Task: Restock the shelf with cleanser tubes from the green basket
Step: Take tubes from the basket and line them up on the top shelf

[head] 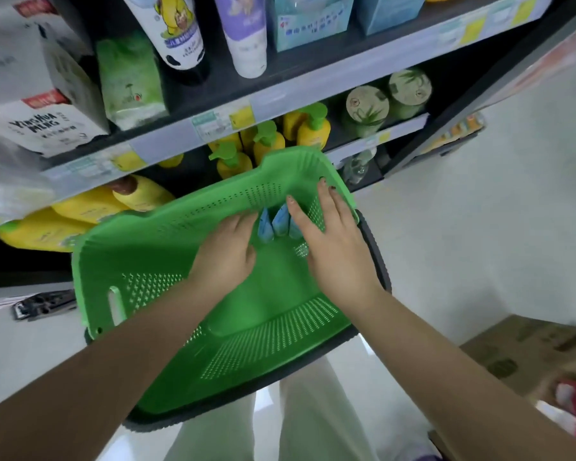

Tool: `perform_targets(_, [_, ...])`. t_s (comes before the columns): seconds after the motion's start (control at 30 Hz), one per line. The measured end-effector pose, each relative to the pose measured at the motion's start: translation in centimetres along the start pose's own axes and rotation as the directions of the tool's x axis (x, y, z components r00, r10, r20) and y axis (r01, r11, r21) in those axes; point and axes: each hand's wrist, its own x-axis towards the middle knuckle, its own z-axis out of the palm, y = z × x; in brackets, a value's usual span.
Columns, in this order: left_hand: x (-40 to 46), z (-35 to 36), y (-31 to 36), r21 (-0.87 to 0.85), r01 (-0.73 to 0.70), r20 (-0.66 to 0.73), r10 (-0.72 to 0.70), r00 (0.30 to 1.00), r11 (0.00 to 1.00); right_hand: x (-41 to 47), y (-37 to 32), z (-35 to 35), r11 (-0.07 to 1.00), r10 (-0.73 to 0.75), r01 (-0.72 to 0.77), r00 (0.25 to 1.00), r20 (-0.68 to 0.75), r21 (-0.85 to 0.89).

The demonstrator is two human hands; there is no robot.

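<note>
Shelf [280,91]: dark tiers stocked with yellow pump bottles [308,126], white tubes and boxes. Green basket [246,327]: perforated, just in front of the shelf. Both hands are inside it. Left hand [226,251]: fingers curled around blue cleanser tubes [273,222] at the far wall. Right hand [330,241]: fingers straight and spread, touching the tubes' right side.

I see both forearms reaching up-frame to centre; left hand [225,252] curled, right hand [326,234] with fingers spread straight.
</note>
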Motion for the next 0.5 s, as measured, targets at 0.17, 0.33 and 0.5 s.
perform_targets(0.17, [3.3,3.7,-1.3,-0.008,0.142,0.06,-0.141,0.988,0.99,0.5,0.7,1.6,0.997,0.053,-0.059,0.99,0.128,0.046])
perform_targets(0.33, [6.7,7.5,-3.0,0.034,0.301,0.142,-0.302,0.943,0.953,1.4,1.0,1.8,0.995,0.045,-0.069,0.958,0.283,0.075])
perform_targets(0.5, [9.2,10.4,-3.9,0.122,0.358,0.208,-0.377,0.903,0.926,1.8,1.3,1.9,0.994,0.028,-0.067,0.92,0.392,0.085])
